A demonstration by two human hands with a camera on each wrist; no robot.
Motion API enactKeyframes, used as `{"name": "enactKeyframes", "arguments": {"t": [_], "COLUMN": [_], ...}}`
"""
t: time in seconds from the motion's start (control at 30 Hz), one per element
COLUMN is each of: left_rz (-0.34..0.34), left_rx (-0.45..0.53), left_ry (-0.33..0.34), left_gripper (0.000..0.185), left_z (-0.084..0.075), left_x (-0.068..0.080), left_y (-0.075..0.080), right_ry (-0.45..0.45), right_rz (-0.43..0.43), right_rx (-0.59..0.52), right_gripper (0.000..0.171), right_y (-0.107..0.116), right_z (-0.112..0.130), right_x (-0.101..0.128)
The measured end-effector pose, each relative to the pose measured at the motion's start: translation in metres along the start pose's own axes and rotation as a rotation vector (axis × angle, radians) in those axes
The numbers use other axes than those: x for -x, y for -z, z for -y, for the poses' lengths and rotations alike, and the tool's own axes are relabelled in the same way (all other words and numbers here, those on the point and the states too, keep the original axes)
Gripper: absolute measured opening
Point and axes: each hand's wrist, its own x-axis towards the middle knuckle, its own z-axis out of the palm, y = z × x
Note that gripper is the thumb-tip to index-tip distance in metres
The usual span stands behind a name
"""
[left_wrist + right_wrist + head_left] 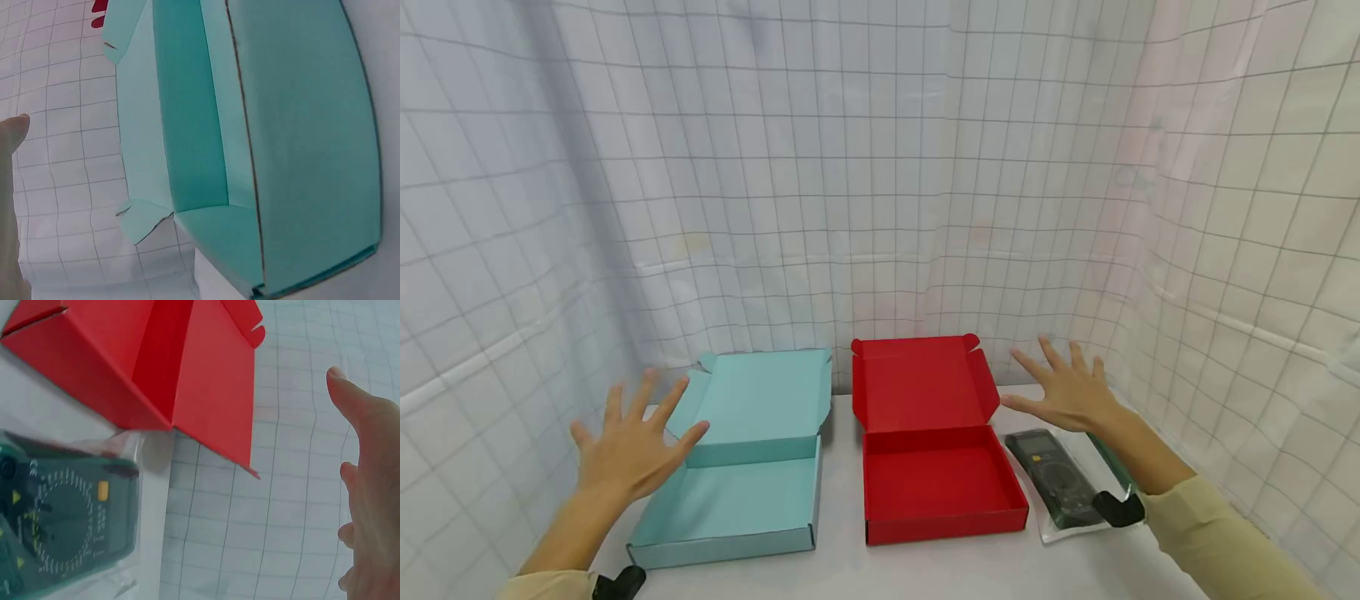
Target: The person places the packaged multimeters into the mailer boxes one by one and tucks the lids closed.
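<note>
Two open cardboard boxes lie side by side on a white table: a teal box (737,492) on the left and a red box (936,475) on the right, lids leaning back against the curtain. My left hand (628,446) hovers with spread fingers over the teal box's (294,144) left edge, holding nothing. My right hand (1067,392) floats open with fingers spread above a dark green multimeter (1056,479) in a clear bag, right of the red box (162,369). The right wrist view shows the multimeter (59,525) dial and the hand (369,487) beside the red lid.
A white gridded curtain (880,167) encloses the table on the back and both sides. The white table (925,571) shows bare surface in front of the boxes. Dark wrist-camera mounts (1118,508) sit on both forearms.
</note>
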Motion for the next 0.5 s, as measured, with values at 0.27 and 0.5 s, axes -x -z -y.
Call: {"name": "enactKeyframes", "arguments": {"t": [0.27, 0.5], "left_rz": [0.010, 0.024], "left_rx": [0.084, 0.358], "left_ry": [0.018, 0.036], "left_gripper": [0.084, 0.087], "left_z": [0.014, 0.008], "left_x": [0.028, 0.050], "left_y": [0.007, 0.007], "right_ry": [-0.032, -0.048], "right_rz": [0.011, -0.003], "right_rx": [0.024, 0.023], "right_gripper": [0.096, 0.095], "right_y": [-0.007, -0.013], "right_z": [-0.030, -0.051], "right_x": [0.011, 0.022]}}
